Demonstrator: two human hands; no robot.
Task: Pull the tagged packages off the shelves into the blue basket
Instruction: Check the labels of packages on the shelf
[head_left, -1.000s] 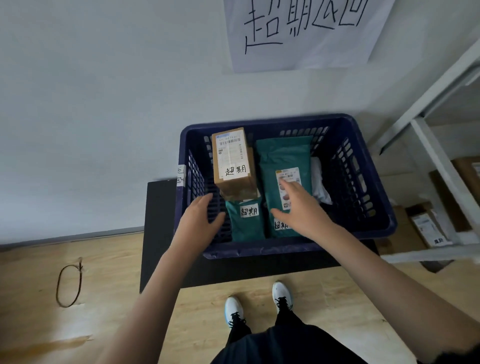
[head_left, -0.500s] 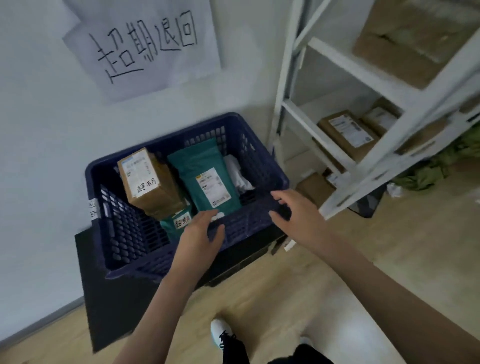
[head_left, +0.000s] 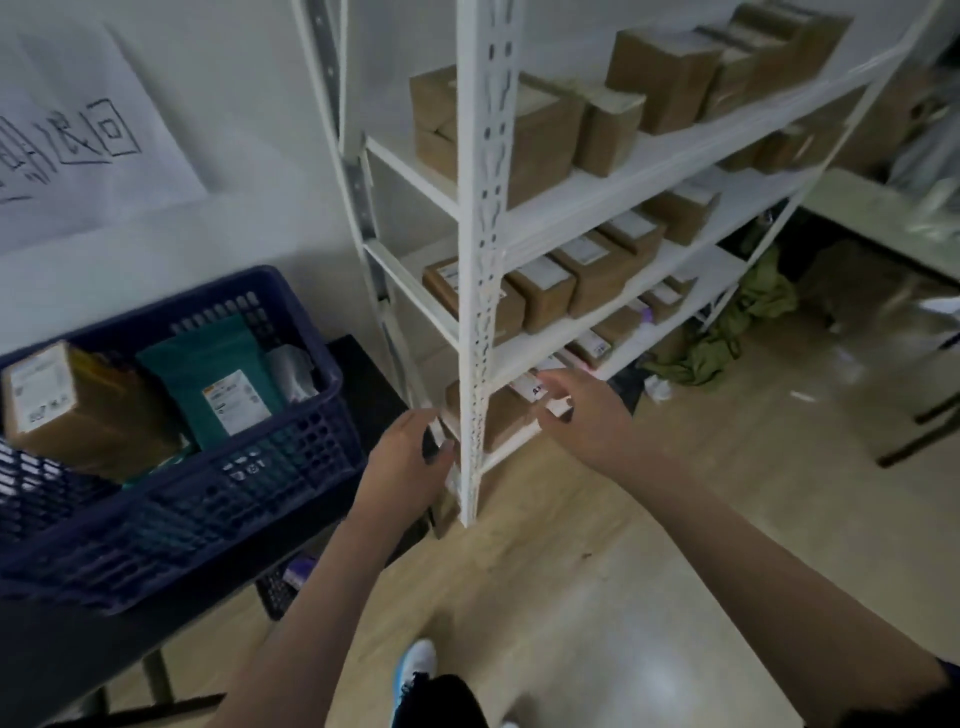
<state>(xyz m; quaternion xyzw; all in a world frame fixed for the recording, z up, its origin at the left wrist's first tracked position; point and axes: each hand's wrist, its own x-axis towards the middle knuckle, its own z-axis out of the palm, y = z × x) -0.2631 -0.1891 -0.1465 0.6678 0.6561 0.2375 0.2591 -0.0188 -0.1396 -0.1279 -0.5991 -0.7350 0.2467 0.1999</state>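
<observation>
Nearest to us, a white shoe stands on the wooden floor between our two forearms. Our left hand reaches out in front of the foot of the white shelf post, fingers loosely bent and holding nothing; whether it touches the frame, we cannot tell. Our right hand is stretched toward the lowest shelf, fingers spread apart and empty, just beside a brown box and a white-labelled package lying there. To the left, the blue basket rests on a dark bench; inside it a cardboard box with a printed label leans on the left, a green mailer with a white label stands in the middle, and a white bag sits against the right wall. Farther up the rack, the middle shelf carries a row of brown labelled boxes, and the upper shelf holds larger cartons. An olive cloth lies heaped on the floor at the rack's far right end. On the far wall at left hangs a white paper sign with handwritten characters.
</observation>
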